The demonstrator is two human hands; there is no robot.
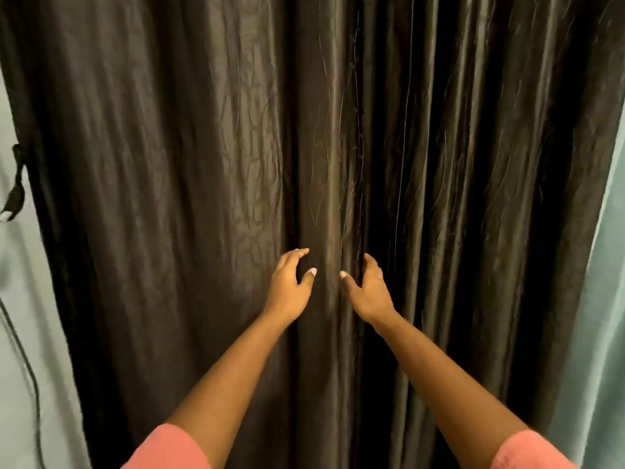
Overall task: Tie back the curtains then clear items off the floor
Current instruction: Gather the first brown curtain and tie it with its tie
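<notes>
Dark brown glossy satin curtains (203, 164) hung closed, filling view from 9 to 3 o'clock. Left hand (287, 286) and right hand (368, 292) held at centre, fingers loosely curved, nothing gripped; fabric contact cannot be told. Fabric judged soft, light, slippery, creased. Best gathered in thick bunch at middle seam (351, 164). Black strap (15, 184) seen at 9 o'clock, likely tieback.

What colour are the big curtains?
The curtains are dark brown and shiny, plain with wrinkly folds. The head view shows them.
</notes>
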